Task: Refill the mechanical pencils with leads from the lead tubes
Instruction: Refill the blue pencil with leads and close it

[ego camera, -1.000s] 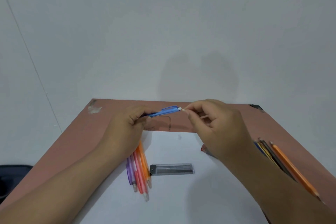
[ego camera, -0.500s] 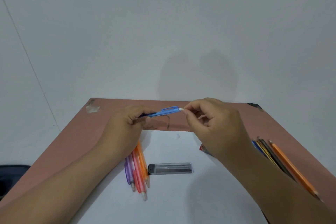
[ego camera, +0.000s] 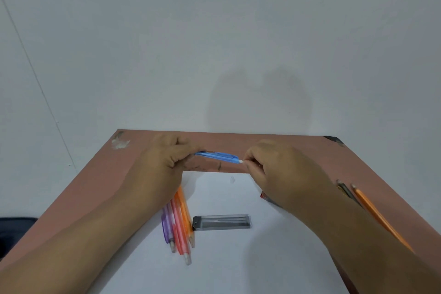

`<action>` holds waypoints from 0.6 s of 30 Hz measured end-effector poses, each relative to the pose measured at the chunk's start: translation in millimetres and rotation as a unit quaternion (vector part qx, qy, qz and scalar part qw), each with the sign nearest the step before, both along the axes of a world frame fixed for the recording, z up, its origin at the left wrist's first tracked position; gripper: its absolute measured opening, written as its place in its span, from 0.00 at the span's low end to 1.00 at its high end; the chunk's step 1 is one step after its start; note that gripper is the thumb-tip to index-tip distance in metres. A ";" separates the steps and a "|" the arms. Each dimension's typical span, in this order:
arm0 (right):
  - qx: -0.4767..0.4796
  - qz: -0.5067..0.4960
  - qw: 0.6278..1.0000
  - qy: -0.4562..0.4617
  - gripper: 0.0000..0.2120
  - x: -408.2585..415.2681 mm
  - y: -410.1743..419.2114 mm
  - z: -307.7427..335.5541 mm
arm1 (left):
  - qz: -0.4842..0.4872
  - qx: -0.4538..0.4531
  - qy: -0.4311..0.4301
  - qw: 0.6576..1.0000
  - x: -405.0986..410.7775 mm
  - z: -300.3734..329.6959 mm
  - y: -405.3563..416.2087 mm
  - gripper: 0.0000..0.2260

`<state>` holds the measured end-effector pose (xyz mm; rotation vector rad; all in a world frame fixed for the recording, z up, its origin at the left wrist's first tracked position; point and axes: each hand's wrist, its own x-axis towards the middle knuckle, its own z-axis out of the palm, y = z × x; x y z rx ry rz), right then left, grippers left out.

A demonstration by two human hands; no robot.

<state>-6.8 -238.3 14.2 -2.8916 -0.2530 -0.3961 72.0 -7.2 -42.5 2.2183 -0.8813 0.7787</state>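
My left hand (ego camera: 164, 162) grips the tip end of a blue mechanical pencil (ego camera: 218, 157), held level above the table's far part. My right hand (ego camera: 279, 169) pinches the white eraser (ego camera: 241, 161) at the pencil's right end with thumb and forefinger. Under my left wrist lies a bunch of purple, pink and orange mechanical pencils (ego camera: 179, 224) on a white sheet (ego camera: 238, 258). A clear lead tube (ego camera: 222, 222) with a dark cap lies flat just right of them. Whether a lead is in my fingers cannot be seen.
The reddish-brown table (ego camera: 100, 179) ends at a white wall. Wooden pencils, one orange (ego camera: 374, 212), lie at the right edge beside my right forearm. A red-ended object (ego camera: 263, 196) peeks out under my right hand. A dark object (ego camera: 14, 229) sits beyond the left edge.
The blue pencil's eraser end has tilted from slightly raised to slightly lowered on the right. Both hands have moved a little apart and stay on the pencil.
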 end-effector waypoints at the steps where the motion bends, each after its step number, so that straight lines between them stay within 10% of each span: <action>1: -0.001 -0.006 1.000 0.012 0.12 -0.2 0.6 1.0 | 0.001 0.005 -0.008 1.000 -0.8 0.3 -0.2 0.23; 18: 0.182 -0.006 0.983 -0.010 0.07 8.5 -3.3 -15.6 | 0.004 -0.023 0.037 0.999 0.2 -2.7 -0.3 0.19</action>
